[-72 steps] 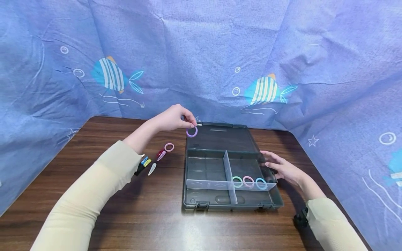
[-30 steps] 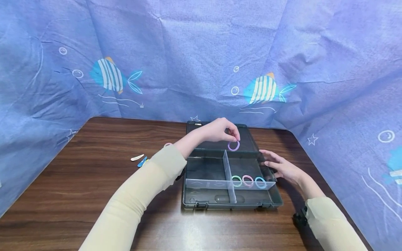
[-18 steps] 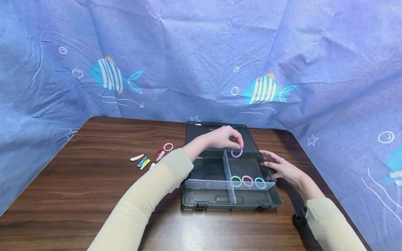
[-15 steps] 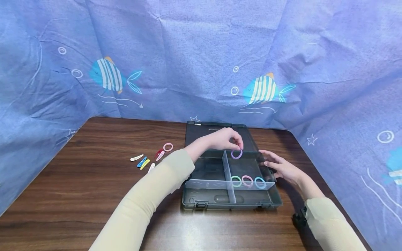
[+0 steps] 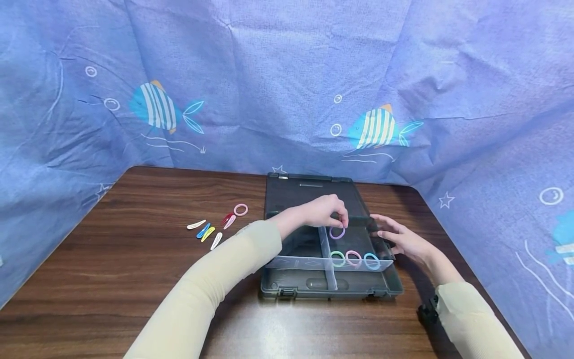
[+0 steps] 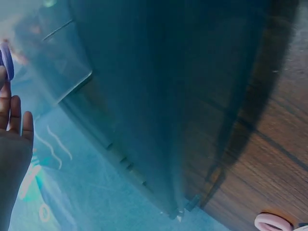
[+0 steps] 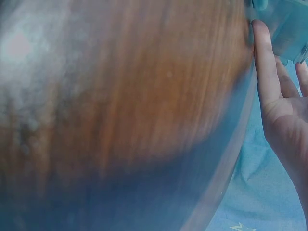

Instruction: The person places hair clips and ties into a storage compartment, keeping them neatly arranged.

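Note:
In the head view my left hand (image 5: 324,211) pinches a purple hair tie (image 5: 332,236) between thumb and fingertips. It hangs over the back right compartment of a dark translucent divided box (image 5: 309,196), which lies with its lid laid back. In that compartment a green hair tie (image 5: 337,252), a pink hair tie (image 5: 352,251) and a light blue hair tie (image 5: 372,269) stand in a row along the front divider. My right hand (image 5: 405,243) touches the box's right side with extended fingers. The left wrist view catches the purple hair tie (image 6: 6,60) at its left edge.
Left of the box, on the wooden table (image 5: 112,279), lie another pink hair tie (image 5: 235,210) and several snap hair clips, among them a blue clip (image 5: 203,231), a yellow clip (image 5: 208,234) and a white clip (image 5: 196,225). A blue fish-print cloth (image 5: 269,75) hangs behind.
My left hand has carried the purple hair tie rightward across from the box's left side, then lowered it over the back right compartment. My right hand has stayed at the box's side.

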`<state>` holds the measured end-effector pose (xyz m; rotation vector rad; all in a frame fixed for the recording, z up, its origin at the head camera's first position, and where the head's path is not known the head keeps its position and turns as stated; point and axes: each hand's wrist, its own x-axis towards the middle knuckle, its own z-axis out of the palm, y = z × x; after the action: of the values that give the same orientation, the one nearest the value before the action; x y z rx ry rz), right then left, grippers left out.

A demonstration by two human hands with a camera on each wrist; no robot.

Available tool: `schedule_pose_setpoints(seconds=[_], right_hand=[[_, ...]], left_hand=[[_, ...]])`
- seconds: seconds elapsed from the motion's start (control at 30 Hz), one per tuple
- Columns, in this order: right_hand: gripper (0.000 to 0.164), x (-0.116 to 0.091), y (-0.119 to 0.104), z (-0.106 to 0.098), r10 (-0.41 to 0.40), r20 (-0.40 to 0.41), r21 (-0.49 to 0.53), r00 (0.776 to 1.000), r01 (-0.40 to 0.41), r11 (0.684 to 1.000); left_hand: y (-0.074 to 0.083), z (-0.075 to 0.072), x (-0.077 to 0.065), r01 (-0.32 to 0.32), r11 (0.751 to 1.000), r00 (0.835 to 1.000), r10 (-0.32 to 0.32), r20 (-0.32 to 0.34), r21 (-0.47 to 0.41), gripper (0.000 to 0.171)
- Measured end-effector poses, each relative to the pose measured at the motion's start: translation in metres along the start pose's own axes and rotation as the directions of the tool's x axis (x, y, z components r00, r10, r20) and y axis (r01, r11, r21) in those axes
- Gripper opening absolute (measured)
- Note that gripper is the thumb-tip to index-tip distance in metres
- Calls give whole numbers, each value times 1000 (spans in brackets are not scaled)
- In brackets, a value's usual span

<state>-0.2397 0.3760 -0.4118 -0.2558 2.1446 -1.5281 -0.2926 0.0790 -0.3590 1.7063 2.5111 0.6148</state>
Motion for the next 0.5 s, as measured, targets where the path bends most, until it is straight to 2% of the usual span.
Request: schedule_pose_setpoints(seconds=[0.13, 0.37, 0.5], right_hand=[[59, 0, 0, 1, 0, -5, 3, 1000, 0, 1000], [59, -1, 0, 1, -4, -9, 4, 1000, 4, 1000], [59, -1, 0, 1, -10, -10, 8, 1000, 10, 1000]], left_hand=[[3, 6, -2, 28, 999, 999, -29, 24, 46, 7], [3, 15, -4, -5, 995, 999, 1, 40, 104, 7], [5, 17, -6, 2, 994, 998, -9, 67, 108, 7]])
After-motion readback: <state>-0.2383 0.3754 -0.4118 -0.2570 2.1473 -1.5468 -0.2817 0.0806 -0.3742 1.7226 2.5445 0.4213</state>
